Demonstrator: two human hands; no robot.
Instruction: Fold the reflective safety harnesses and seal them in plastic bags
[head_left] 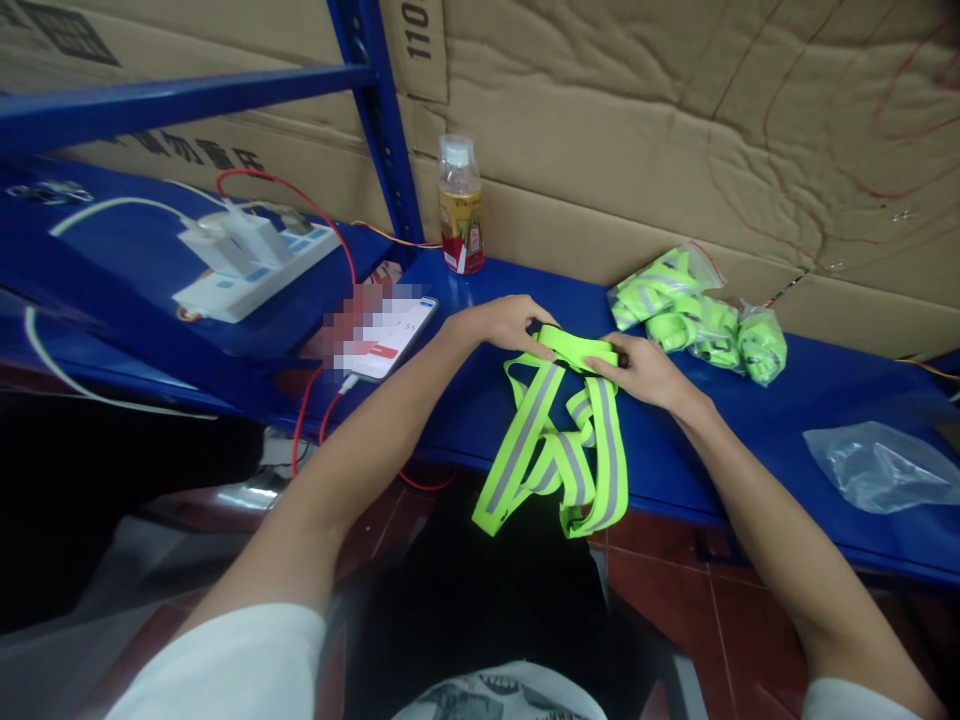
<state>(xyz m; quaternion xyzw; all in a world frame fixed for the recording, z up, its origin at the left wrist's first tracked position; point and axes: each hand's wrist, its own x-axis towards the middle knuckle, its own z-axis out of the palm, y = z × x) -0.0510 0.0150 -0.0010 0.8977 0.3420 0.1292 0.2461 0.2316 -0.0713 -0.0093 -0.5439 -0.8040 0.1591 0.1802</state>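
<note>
A neon yellow-green reflective vest [523, 440] made of straps with grey stripes is held between both hands. Its folded waistband lies at the top, and the loose straps hang over the front edge of the blue table. My left hand [519, 325] is closed on the band's left end, thumb on top. At the right end, my right hand [637, 368] pinches the band near a dark buckle. Bagged bundles of similar neon straps [697, 310] lie behind my right hand.
A clear plastic bag [885, 465] rests on the blue table [750, 440] at right. Behind stands a drink bottle [460, 210] against cardboard [562, 120]. To the left are a charging phone [390, 340], a power strip [255, 270], red cables and a blue rack post [382, 120].
</note>
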